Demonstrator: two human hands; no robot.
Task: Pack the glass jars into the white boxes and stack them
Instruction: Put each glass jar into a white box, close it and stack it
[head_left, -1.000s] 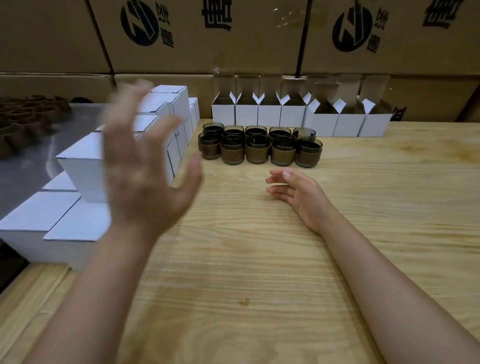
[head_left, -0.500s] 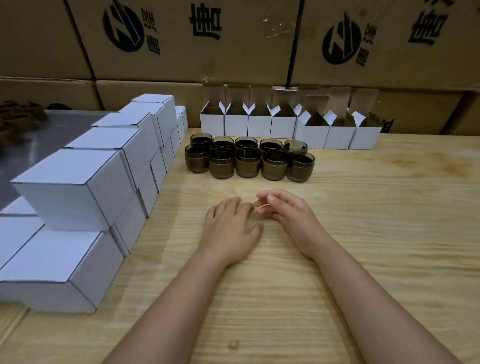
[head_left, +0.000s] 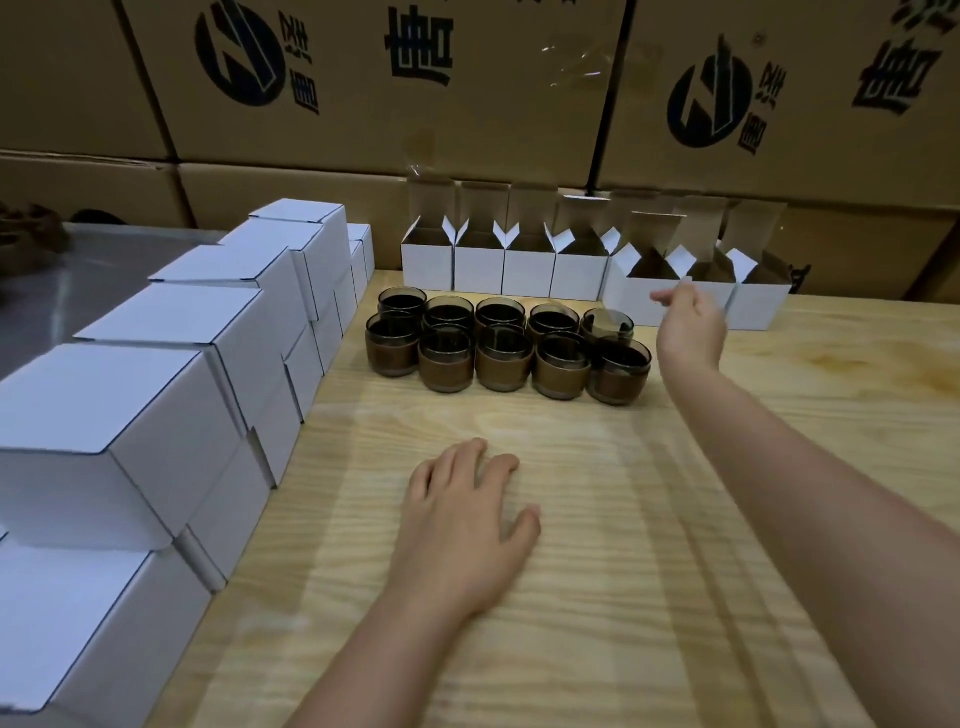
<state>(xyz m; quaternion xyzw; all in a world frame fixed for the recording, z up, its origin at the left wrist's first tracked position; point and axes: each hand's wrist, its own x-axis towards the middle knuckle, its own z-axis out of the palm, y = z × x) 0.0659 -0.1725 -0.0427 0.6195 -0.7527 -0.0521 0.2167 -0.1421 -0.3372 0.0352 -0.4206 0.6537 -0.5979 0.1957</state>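
Note:
Several dark glass jars (head_left: 501, 351) with brown bands stand in two rows in the middle of the wooden table (head_left: 597, 519). Behind them runs a row of several open white boxes (head_left: 530, 267) with flaps up. Closed white boxes (head_left: 171, 395) are stacked two high along the left side. My left hand (head_left: 462, 525) rests flat on the table in front of the jars, fingers spread, holding nothing. My right hand (head_left: 688, 325) is stretched out past the right end of the jars, in front of an open box (head_left: 631, 296); it is blurred and its fingers are partly hidden.
Large brown cartons (head_left: 415, 88) with black logos form a wall behind the table. A grey metal surface (head_left: 78, 291) lies to the left behind the stacked boxes, with brown items (head_left: 31, 228) at its far edge.
My right hand has left the spot beside my left hand and reached forward to the open boxes at the right. My left hand has stayed flat on the table. The view has moved closer.

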